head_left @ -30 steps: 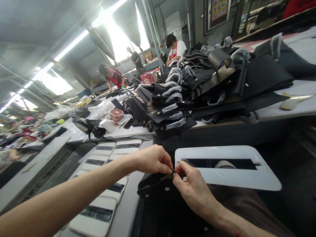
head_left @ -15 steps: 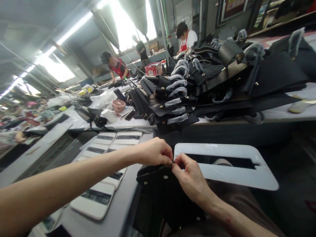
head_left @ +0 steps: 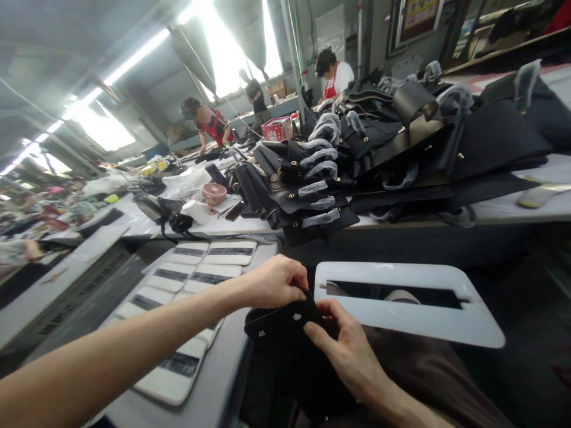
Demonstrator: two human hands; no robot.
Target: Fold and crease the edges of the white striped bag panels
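Observation:
A black leather-like bag piece (head_left: 279,333) with small shiny metal fittings near its top hangs over my lap. My left hand (head_left: 281,282) pinches its upper edge, fingers curled over the rim. Lower and to the right, my right hand (head_left: 345,336) grips the side edge, thumb on the front face and fingers behind. The lower part of the bag piece fades into shadow. Just beyond my right hand lies a white plate with a long slot (head_left: 410,321).
Pale panels with dark strips (head_left: 178,365) lie on the grey bench (head_left: 218,380) at left. Black bags with wrapped handles (head_left: 307,190) are heaped on the table ahead, beside a pink basket (head_left: 214,193). A co-worker in a red apron (head_left: 214,125) stands behind.
My right hand has slid down from the top edge to the side of the bag piece, its thumb now on the front. The left hand stays at the top.

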